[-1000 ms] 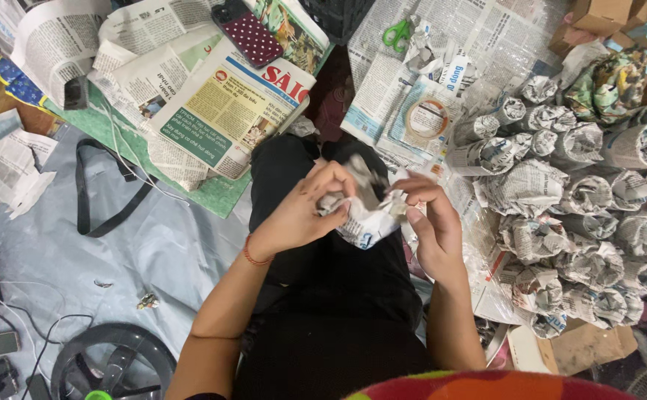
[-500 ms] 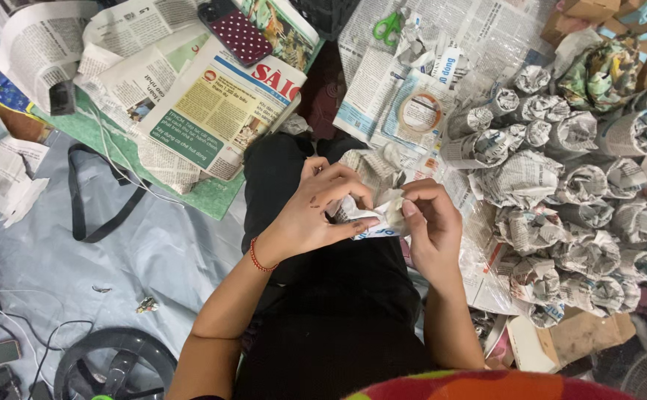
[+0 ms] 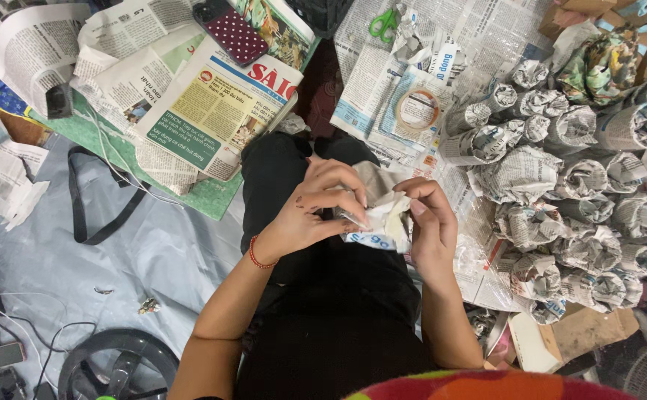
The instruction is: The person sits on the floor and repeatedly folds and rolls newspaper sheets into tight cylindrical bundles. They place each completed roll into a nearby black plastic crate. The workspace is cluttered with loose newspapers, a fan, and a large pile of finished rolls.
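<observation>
**A:** Newsprint everywhere lol. Big heap of wrapped newspaper bundles (image 3: 560, 185) fills the right side, open newspaper (image 3: 212, 111) upper left.

**B:** Yep, and frame centre, left hand (image 3: 312, 211) and right hand (image 3: 427, 230) both pinch one crumpled paper bundle (image 3: 383, 222) over the lap.

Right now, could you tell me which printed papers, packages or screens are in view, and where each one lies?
Folded newspaper: upper left, white with green block and red heading.
Phone: top centre, dark red case with white dots.
Second phone: lower left, grey, screen dark.
Newspaper-wrapped bundles: piled right, grey-white.
Small paper bundle: held between left hand and right hand.
</observation>
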